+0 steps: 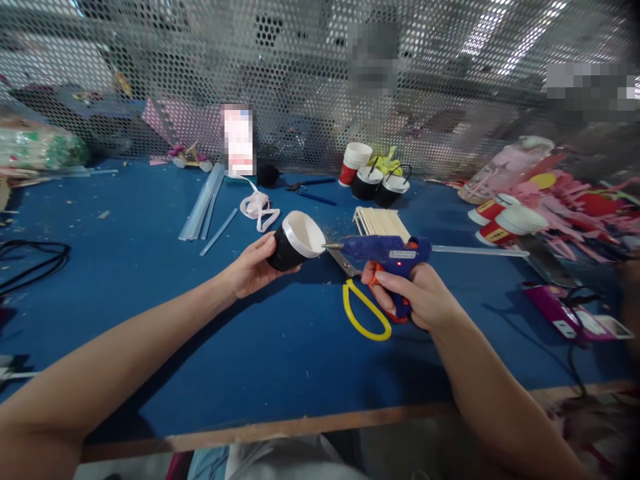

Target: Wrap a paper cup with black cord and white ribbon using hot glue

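Note:
My left hand is closed round a paper cup with a black wrap and a white band below its rim. The cup tilts, its open mouth facing up and to the right. In my right hand is a blue glue gun, with a clear glue stick sticking out of its back. Its nozzle tip is at the cup's rim; whether it touches I cannot tell. Yellow-handled scissors lie under the gun, partly hidden. Behind the gun lies a bundle of pale wooden sticks.
White ribbon, glue sticks and pliers lie beyond the cup. Two black-wrapped cups stand near a stack of paper cups by the perforated metal screen. A purple box and red-and-white cups are at right.

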Demonstrator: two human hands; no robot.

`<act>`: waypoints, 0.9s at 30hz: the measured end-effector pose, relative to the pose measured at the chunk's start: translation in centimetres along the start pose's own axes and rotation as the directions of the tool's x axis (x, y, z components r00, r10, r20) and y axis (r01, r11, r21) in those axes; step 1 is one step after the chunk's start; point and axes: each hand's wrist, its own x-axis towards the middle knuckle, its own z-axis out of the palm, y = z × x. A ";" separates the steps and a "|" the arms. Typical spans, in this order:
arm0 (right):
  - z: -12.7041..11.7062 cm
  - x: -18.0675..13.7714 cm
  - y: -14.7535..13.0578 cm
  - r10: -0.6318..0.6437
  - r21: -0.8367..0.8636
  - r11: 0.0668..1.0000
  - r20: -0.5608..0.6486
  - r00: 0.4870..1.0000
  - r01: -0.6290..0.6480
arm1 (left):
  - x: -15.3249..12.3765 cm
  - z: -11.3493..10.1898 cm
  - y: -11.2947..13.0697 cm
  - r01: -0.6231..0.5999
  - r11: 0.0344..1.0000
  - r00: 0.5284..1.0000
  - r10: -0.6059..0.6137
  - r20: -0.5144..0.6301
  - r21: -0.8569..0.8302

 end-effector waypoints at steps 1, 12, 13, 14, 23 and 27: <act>0.1 0.0 0.1 -0.002 0.016 1.000 -0.024 1.000 0.002 | 0.0 0.1 -0.1 0.011 1.000 1.000 -0.011 0.009 -0.003; 0.5 0.4 0.8 0.023 0.084 0.996 -0.165 0.986 -0.009 | -0.2 0.5 -0.2 0.174 0.979 0.985 -0.175 0.003 -0.109; 0.5 0.4 0.8 0.018 0.089 0.996 -0.164 0.986 -0.003 | -0.1 0.5 -0.2 0.195 0.974 0.981 -0.196 -0.001 -0.113; 0.6 0.4 0.8 0.013 0.090 0.996 -0.163 0.987 0.002 | -0.1 0.6 -0.1 0.212 0.971 0.977 -0.213 -0.003 -0.114; 1.1 0.2 0.8 -0.025 0.074 0.997 -0.107 0.994 0.033 | -0.1 0.5 -0.7 0.314 0.943 0.945 -0.298 0.138 -0.111; 1.1 0.2 1.0 -0.026 0.125 0.991 -0.153 0.988 0.045 | -0.3 0.5 -1.0 0.273 0.960 0.954 -0.261 0.146 -0.067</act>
